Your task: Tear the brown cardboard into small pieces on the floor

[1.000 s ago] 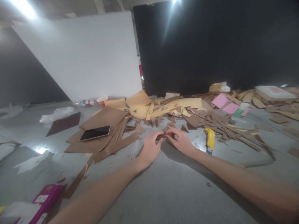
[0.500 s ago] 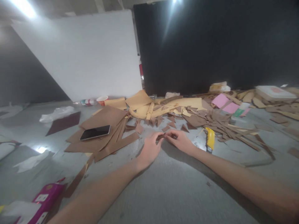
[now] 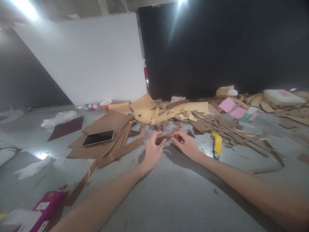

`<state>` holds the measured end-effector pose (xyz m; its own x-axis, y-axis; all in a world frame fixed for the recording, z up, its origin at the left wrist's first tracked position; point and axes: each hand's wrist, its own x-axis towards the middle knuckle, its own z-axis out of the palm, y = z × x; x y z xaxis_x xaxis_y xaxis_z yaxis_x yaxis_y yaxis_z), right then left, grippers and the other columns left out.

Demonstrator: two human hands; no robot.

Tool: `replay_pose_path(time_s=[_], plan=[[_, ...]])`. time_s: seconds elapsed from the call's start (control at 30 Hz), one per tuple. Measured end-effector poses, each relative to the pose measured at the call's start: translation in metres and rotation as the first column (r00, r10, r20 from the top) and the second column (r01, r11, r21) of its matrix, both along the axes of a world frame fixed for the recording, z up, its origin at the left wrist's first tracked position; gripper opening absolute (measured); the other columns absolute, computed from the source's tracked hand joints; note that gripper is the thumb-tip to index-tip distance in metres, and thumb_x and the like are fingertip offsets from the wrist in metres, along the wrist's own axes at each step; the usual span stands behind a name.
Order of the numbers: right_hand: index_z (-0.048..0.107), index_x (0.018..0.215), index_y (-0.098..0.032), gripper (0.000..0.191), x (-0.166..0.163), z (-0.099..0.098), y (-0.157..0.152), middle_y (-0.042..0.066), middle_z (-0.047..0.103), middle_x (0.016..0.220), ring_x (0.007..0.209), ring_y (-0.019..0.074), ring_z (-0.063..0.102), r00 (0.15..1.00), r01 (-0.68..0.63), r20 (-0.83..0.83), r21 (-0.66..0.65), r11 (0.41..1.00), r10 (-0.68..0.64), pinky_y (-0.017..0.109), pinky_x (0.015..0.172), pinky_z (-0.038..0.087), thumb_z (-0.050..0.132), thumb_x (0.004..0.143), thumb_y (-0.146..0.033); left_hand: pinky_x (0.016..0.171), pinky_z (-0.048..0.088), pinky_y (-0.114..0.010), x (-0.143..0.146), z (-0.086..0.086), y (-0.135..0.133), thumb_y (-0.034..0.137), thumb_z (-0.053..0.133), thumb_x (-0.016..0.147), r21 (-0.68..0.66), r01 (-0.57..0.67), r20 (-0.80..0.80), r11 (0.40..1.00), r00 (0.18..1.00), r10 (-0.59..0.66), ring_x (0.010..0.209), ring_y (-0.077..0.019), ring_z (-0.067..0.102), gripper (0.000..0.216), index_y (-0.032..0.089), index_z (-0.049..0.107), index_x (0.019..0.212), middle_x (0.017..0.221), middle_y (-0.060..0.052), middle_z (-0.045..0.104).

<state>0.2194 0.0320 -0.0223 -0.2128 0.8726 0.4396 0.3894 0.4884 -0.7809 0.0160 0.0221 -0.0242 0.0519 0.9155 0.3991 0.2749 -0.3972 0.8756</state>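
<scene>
My left hand (image 3: 152, 149) and my right hand (image 3: 187, 144) meet over the grey floor (image 3: 173, 193). Both pinch a small brown cardboard strip (image 3: 165, 137), the left at its left end, the right at its right end. The strip is lifted slightly off the floor. A yellow utility knife (image 3: 217, 144) lies just right of my right hand. Small brown cardboard triangles (image 3: 177, 124) lie scattered just beyond my fingers.
A black phone (image 3: 98, 138) rests on brown cardboard sheets (image 3: 108, 132) to the left. Tan and brown offcuts (image 3: 231, 130) pile up behind and to the right, with pink paper (image 3: 230, 107). A magenta box (image 3: 47, 206) sits at bottom left. A white panel (image 3: 87, 61) leans behind.
Both hands have risen a little from the floor, bringing the cardboard strip up with them. The left wrist has turned upward.
</scene>
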Motion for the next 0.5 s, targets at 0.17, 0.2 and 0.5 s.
replay_pose_path(time_s=[0.17,0.2,0.5], plan=[[0.073,0.101,-0.023,0.017,0.0002,-0.0014,-0.0003,0.004,0.072,0.089,0.076,0.0189,0.065,1.0,-0.014,0.022,0.087,0.996,0.012,0.03,0.071,0.052,0.064,0.099,-0.038,0.089,0.058,-0.04,-0.0003,0.001,0.001,0.052,0.072,0.094,-0.073,0.028,0.032,0.997,0.999,-0.026,0.104,-0.0275,0.074,0.041,0.022,0.064,0.12,0.113,-0.012,0.076],[0.074,0.101,-0.024,0.016,0.0,-0.0013,-0.0006,0.004,0.073,0.091,0.076,0.0191,0.067,1.0,-0.014,0.014,0.098,0.995,0.012,0.03,0.071,0.053,0.065,0.099,-0.037,0.089,0.058,-0.04,0.0001,0.0012,0.0006,0.053,0.072,0.094,-0.073,0.032,0.033,0.997,0.999,-0.029,0.103,-0.0272,0.074,0.041,0.022,0.065,0.12,0.112,-0.012,0.076],[0.076,0.096,-0.023,0.024,0.0,-0.0002,-0.0025,0.005,0.074,0.086,0.078,0.0214,0.068,0.998,-0.051,0.034,0.157,0.986,0.046,0.033,0.07,0.053,0.061,0.103,-0.04,0.089,0.06,-0.04,0.0004,-0.0019,0.0013,0.051,0.068,0.097,-0.047,0.082,0.006,0.996,0.997,-0.081,0.099,-0.0252,0.075,0.035,0.022,0.069,0.117,0.111,-0.01,0.078]])
